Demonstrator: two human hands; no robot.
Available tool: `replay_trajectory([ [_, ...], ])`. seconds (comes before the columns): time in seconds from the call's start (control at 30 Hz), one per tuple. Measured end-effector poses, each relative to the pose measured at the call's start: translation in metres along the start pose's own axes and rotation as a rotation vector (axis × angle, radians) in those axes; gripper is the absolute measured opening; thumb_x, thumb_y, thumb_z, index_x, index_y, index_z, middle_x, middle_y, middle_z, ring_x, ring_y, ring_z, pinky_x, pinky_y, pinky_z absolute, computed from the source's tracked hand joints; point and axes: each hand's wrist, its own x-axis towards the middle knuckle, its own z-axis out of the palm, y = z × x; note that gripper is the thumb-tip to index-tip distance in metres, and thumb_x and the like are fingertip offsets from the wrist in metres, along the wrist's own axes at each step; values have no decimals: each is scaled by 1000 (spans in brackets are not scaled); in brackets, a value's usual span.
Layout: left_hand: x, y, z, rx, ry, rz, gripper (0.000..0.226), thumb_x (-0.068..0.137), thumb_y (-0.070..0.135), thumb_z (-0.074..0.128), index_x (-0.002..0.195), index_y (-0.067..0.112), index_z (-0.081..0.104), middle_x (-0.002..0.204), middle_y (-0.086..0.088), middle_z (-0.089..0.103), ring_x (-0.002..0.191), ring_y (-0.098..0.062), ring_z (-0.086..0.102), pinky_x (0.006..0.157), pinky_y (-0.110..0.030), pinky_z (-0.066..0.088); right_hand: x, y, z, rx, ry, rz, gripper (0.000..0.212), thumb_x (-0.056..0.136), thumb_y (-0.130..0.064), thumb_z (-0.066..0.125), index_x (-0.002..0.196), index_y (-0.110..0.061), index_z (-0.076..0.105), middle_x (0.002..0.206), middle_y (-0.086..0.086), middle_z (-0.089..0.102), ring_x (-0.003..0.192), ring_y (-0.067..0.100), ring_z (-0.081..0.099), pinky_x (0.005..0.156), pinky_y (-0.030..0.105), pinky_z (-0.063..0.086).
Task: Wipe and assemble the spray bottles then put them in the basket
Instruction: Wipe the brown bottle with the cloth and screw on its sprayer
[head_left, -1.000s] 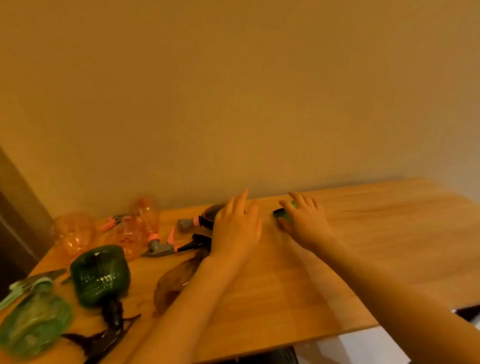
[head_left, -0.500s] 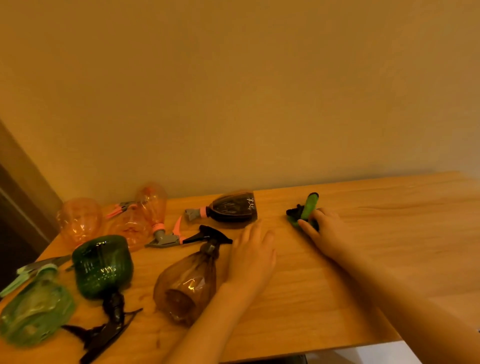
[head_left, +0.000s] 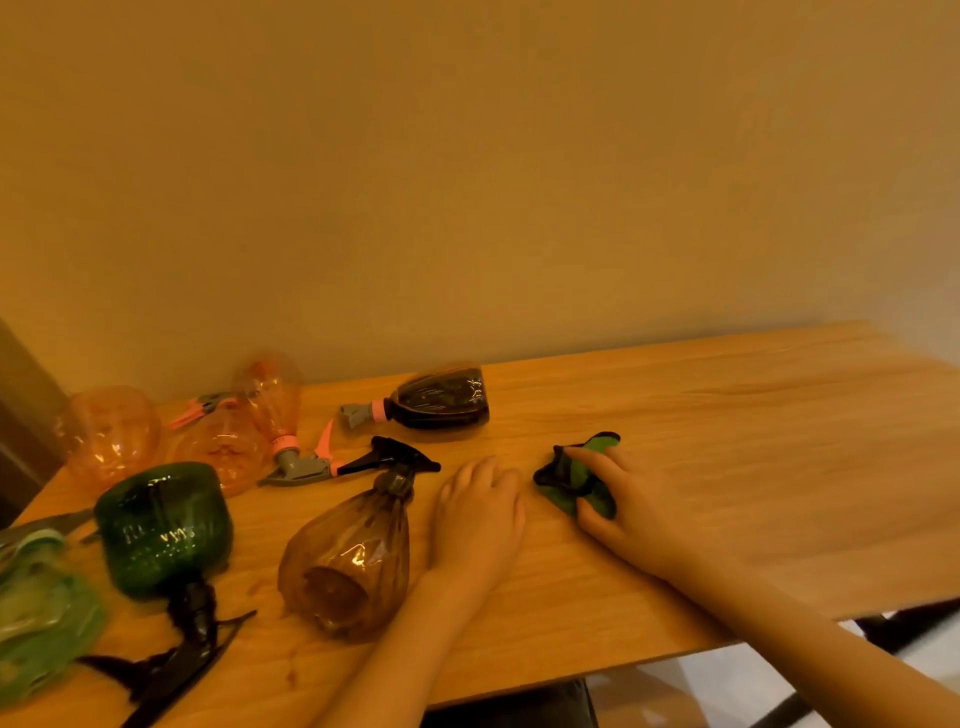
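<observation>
At the near left of the table (head_left: 675, 545), a dark green spray bottle (head_left: 163, 530) lies with its base pointing far and its black trigger head toward the near edge. To its right a brown spray bottle (head_left: 348, 561) lies on its side, long axis running near to far, base toward the near edge and black trigger head pointing far. Just right of it the left hand (head_left: 478, 514) rests flat on the wood, fingers straight and together. Farther right, the right hand (head_left: 634, 504) curls over and grips a green and black cloth (head_left: 576, 478). Toward the far edge a dark bottle (head_left: 441, 397) lies crosswise, nozzle pointing left, with orange bottles (head_left: 234, 415) clustered at the far left.
</observation>
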Motion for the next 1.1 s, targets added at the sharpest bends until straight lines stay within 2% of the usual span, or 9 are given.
replay_trajectory([
  [0.1, -2, 0, 0, -9, 22, 11, 37, 100, 35, 34, 135, 30, 43, 149, 6, 33, 140, -14, 22, 114, -30, 18, -5, -2, 5, -141, 71, -44, 47, 82, -53, 43, 114, -27, 66, 112, 1, 51, 97, 21, 52, 78, 39, 48],
  [0.2, -2, -1, 0, -15, 20, 2, 39, 100, 36, 33, 138, 30, 41, 150, 5, 32, 140, -15, 22, 114, -31, 17, 5, 0, 10, -183, 101, 21, 45, 83, -61, 44, 105, -29, 67, 140, 4, 40, 120, 25, 41, 88, 39, 41],
  [0.33, -3, 0, 0, -14, -11, -16, 42, 100, 36, 33, 141, 28, 37, 153, 3, 29, 142, -16, 20, 116, -34, 16, 28, 5, 14, 36, -49, 71, 46, 87, -44, 60, 129, -26, 54, 144, -1, 41, 128, 19, 44, 103, 41, 41],
  [0.43, -3, -1, 0, -12, -8, -18, 43, 100, 36, 33, 142, 27, 37, 153, 3, 28, 142, -16, 20, 116, -34, 17, 41, 2, 12, 142, -54, 44, 56, 85, -35, 65, 138, -27, 44, 141, -4, 45, 127, 13, 44, 106, 33, 40],
  [0.67, -2, -2, 0, -23, -17, -9, 42, 100, 36, 34, 141, 26, 38, 154, 3, 27, 143, -16, 18, 116, -34, 14, 41, 3, 5, 259, -103, 72, 32, 81, -18, 67, 109, -31, 58, 110, -5, 64, 100, 12, 60, 89, 35, 51],
  [0.8, -2, -2, 1, -15, -3, -12, 41, 101, 37, 33, 140, 27, 39, 154, 3, 28, 143, -15, 19, 116, -34, 14, 38, -7, -31, 18, -111, 76, 9, 82, -32, 59, 85, -24, 56, 78, -5, 62, 69, 15, 59, 62, 34, 51],
  [0.9, -2, -1, 1, -14, 1, -15, 41, 101, 37, 34, 140, 27, 39, 154, 3, 28, 143, -15, 19, 117, -34, 13, 43, -15, -52, -190, -135, -2, 47, 78, -58, 32, 72, -19, 57, 64, -2, 59, 58, 16, 55, 52, 34, 41],
  [1.0, -2, -1, 1, -18, 6, -11, 40, 100, 36, 35, 139, 27, 41, 153, 3, 28, 142, -15, 19, 117, -34, 14, 49, -21, -52, -168, -275, 54, 48, 79, -53, 28, 98, -21, 58, 88, -2, 64, 76, 16, 56, 64, 33, 42],
  [1.1, -3, -2, 1, -19, 2, -7, 41, 100, 36, 34, 140, 27, 40, 154, 3, 27, 143, -15, 19, 116, -33, 14, 53, -19, -35, 49, -348, 182, 34, 88, -25, 50, 121, -16, 50, 112, 2, 53, 98, 16, 49, 78, 28, 39],
])
